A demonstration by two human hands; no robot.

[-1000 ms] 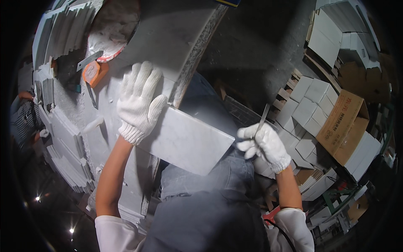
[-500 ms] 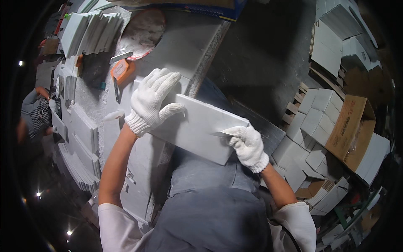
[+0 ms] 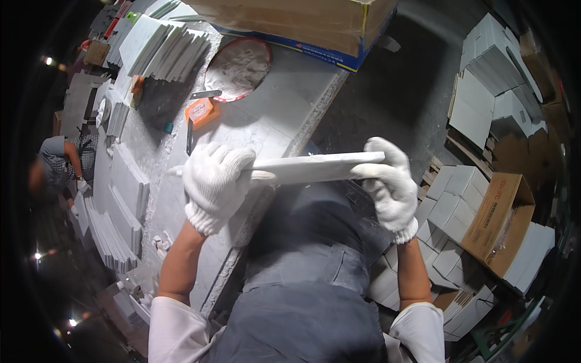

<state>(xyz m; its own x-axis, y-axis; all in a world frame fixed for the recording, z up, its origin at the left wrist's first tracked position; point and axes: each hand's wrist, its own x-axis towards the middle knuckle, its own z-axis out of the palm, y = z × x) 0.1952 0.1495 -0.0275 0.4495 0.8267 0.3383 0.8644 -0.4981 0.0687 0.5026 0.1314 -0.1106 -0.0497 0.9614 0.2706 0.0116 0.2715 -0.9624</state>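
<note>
A white stone tile (image 3: 318, 167) is raised above my lap, its long narrow edge turned up toward me. My left hand (image 3: 216, 186), in a white knit glove, closes round the left end. At the other end my right hand (image 3: 390, 189), gloved alike, grips the tile between thumb and fingers. Beyond my left hand, an orange block or small box (image 3: 203, 112) lies on the stone-topped bench (image 3: 266, 130), with a dark narrow tool (image 3: 189, 137) beside it. Behind stands a red-rimmed basin (image 3: 239, 69) of white crumpled material, a flat tool (image 3: 206, 95) at its edge.
A large cardboard carton (image 3: 290, 24) stands at the bench's far end. Stacked tiles (image 3: 166, 51) fill the far left, with more rows (image 3: 115, 212) nearer. On the right are pale stacked blocks (image 3: 457, 187) and an open carton (image 3: 499, 221). Another person (image 3: 63, 157) works at the left.
The tile has tipped from its broad face to its edge. My left hand has gone from lying spread on it to gripping its end. The thin flat piece at my right fingers no longer shows.
</note>
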